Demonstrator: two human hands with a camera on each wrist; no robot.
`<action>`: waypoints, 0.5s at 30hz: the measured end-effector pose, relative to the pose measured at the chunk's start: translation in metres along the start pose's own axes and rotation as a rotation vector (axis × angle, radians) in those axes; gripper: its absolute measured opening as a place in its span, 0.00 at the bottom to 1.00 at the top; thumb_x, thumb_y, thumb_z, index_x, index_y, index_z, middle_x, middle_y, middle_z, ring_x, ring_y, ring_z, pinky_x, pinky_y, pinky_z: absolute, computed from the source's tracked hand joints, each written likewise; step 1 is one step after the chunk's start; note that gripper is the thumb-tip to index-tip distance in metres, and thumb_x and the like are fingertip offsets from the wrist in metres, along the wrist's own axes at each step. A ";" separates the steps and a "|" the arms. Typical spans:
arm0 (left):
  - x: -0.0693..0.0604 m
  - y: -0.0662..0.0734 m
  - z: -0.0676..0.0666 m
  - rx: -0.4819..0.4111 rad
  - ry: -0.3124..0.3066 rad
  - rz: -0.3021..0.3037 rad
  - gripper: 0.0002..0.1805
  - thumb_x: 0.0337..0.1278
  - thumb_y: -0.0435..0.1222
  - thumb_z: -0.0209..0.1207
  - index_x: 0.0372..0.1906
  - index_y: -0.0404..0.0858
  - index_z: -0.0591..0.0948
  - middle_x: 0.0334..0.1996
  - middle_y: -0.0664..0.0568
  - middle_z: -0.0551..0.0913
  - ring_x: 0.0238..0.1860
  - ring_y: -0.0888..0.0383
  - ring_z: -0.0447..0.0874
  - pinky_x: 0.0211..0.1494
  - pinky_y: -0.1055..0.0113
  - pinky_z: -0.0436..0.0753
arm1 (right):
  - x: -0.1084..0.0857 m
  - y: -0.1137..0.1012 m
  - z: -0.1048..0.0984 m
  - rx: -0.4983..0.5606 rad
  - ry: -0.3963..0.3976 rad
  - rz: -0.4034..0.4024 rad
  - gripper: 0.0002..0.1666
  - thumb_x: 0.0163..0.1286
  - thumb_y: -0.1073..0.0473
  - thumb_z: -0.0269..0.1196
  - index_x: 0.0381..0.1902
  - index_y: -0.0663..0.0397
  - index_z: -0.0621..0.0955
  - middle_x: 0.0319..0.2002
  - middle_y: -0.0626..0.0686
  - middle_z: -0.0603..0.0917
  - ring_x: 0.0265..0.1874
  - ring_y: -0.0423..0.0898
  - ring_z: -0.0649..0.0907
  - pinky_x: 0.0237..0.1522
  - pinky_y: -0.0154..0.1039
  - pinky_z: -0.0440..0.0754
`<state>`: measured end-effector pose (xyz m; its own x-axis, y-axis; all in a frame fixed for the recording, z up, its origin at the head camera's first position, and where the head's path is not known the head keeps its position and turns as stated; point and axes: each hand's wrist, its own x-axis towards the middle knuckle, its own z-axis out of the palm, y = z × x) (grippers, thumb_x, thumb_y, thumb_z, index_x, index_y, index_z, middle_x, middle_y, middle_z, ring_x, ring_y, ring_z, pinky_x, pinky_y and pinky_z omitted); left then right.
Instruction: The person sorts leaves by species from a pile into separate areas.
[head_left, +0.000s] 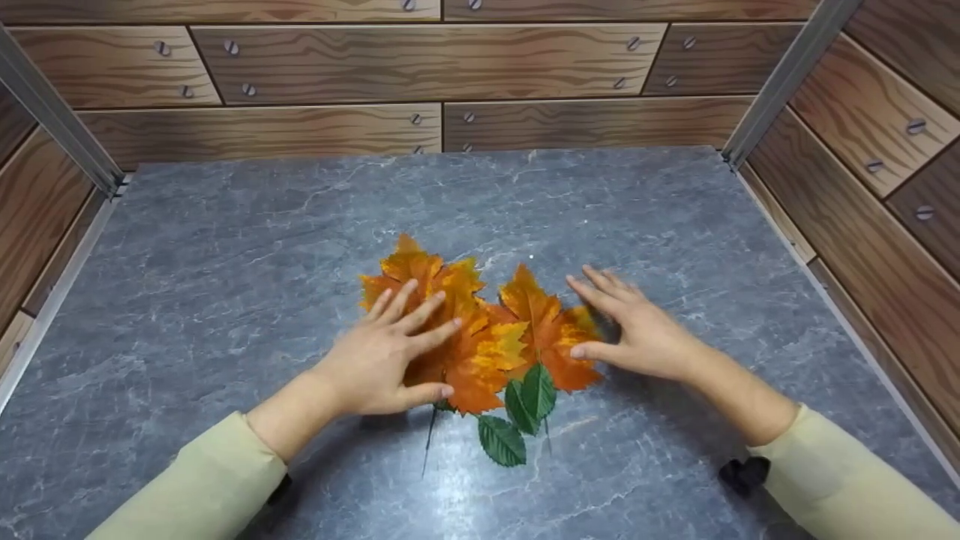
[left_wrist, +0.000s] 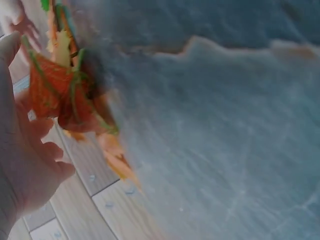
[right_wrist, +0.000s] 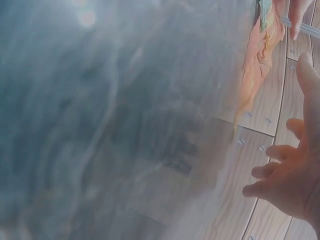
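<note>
Several orange-yellow artificial maple leaves (head_left: 480,345) lie overlapping on the grey marbled table, with green leaves (head_left: 503,441) and thin dark stems at their near side. The left hand (head_left: 371,360) is over the left leaves with its fingers spread; whether it presses on them cannot be told. At the right edge of the leaves is the right hand (head_left: 652,334), fingers extended and thumb over the rightmost leaf. In the left wrist view the orange leaves (left_wrist: 50,90) are beside the left hand (left_wrist: 30,165). The right wrist view has the right hand (right_wrist: 290,175) apart from the leaves (right_wrist: 260,60).
The grey table (head_left: 225,247) is bordered by wood-patterned panels (head_left: 427,64) at the back and both sides. Metal posts (head_left: 787,82) stand at the back corners. A dark object (head_left: 745,475) is at the right sleeve's cuff.
</note>
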<state>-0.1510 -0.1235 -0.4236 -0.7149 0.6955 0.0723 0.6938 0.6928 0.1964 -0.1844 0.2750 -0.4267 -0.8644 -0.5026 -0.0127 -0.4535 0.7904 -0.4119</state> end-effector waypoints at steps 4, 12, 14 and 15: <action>-0.001 -0.002 0.005 0.005 -0.067 0.012 0.45 0.70 0.71 0.51 0.84 0.54 0.64 0.85 0.43 0.51 0.84 0.31 0.40 0.81 0.34 0.46 | 0.005 0.001 0.003 0.065 0.001 -0.047 0.59 0.65 0.32 0.74 0.86 0.39 0.60 0.85 0.58 0.55 0.81 0.66 0.58 0.74 0.72 0.57; 0.000 -0.003 0.011 -0.040 -0.130 0.004 0.43 0.72 0.68 0.53 0.83 0.52 0.67 0.85 0.42 0.51 0.83 0.31 0.45 0.79 0.31 0.53 | 0.014 0.001 0.009 0.140 -0.034 -0.094 0.59 0.59 0.35 0.78 0.83 0.43 0.66 0.82 0.59 0.62 0.77 0.66 0.66 0.75 0.67 0.62; 0.000 -0.003 0.012 -0.058 -0.140 -0.006 0.42 0.72 0.68 0.53 0.83 0.52 0.67 0.85 0.43 0.51 0.83 0.31 0.45 0.79 0.30 0.53 | 0.016 0.001 0.011 0.147 -0.042 -0.095 0.60 0.58 0.36 0.79 0.83 0.43 0.67 0.81 0.59 0.63 0.77 0.65 0.67 0.75 0.66 0.62; 0.000 -0.003 0.013 -0.065 -0.144 -0.011 0.42 0.73 0.68 0.53 0.83 0.53 0.67 0.85 0.43 0.51 0.83 0.31 0.45 0.79 0.30 0.53 | 0.016 0.001 0.012 0.151 -0.045 -0.096 0.60 0.57 0.37 0.80 0.83 0.43 0.67 0.81 0.59 0.64 0.77 0.65 0.67 0.75 0.66 0.62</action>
<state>-0.1523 -0.1231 -0.4368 -0.6994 0.7112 -0.0704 0.6755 0.6900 0.2600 -0.1965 0.2636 -0.4378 -0.8068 -0.5908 -0.0061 -0.4926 0.6784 -0.5451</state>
